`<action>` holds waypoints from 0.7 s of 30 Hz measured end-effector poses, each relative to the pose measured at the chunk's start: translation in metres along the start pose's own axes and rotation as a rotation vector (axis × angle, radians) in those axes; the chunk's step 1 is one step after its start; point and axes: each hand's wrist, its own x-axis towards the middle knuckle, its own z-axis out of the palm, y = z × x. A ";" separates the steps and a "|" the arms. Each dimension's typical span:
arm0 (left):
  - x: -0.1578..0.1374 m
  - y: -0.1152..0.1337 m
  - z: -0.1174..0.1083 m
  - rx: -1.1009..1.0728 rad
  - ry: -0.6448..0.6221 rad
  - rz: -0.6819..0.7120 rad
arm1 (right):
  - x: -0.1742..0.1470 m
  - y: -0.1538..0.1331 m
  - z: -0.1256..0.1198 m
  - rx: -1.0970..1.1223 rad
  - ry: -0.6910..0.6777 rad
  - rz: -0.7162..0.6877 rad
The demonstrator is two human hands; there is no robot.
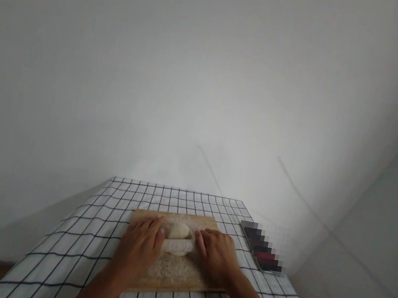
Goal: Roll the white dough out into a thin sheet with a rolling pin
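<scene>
Because the dough shows as a thick, rounded lump beyond the rolling pin and a lower lip on its near side, flattening is judged begun but far from complete. Done: 1 board, wooden, dusted with flour; 1 piece of dough set at its middle, beneath and behind the pin. Left, by judgement: most of the thickness, chiefly in the far part.

Hands, 2, both palm down. Left hand: over the pin's left end, fingers reaching forward, slightly bent. Right hand: over the right end, fingers more bent, angled inward. Palms hidden; cannot tell how tightly either closes around the pin. Forearms slant in from the near edge. Beneath the board: 1 checked tablecloth. To the right: 1 blurred dark item, unidentified.
</scene>
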 end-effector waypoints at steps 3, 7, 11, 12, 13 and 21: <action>-0.001 0.004 -0.001 -0.015 -0.023 -0.046 | -0.002 0.001 0.003 -0.001 0.042 -0.012; -0.003 0.008 -0.005 -0.008 -0.038 -0.056 | -0.006 0.002 0.005 0.006 0.055 -0.030; -0.009 0.014 -0.011 0.010 -0.047 -0.054 | -0.015 0.002 0.010 0.014 0.082 -0.062; -0.011 0.016 -0.012 0.007 -0.042 -0.049 | -0.017 0.001 0.012 0.021 0.101 -0.063; -0.013 0.018 -0.013 0.003 -0.038 -0.042 | -0.020 0.001 0.013 0.029 0.123 -0.059; -0.035 0.029 -0.015 0.055 -0.024 -0.039 | -0.044 -0.001 0.022 0.135 0.195 -0.063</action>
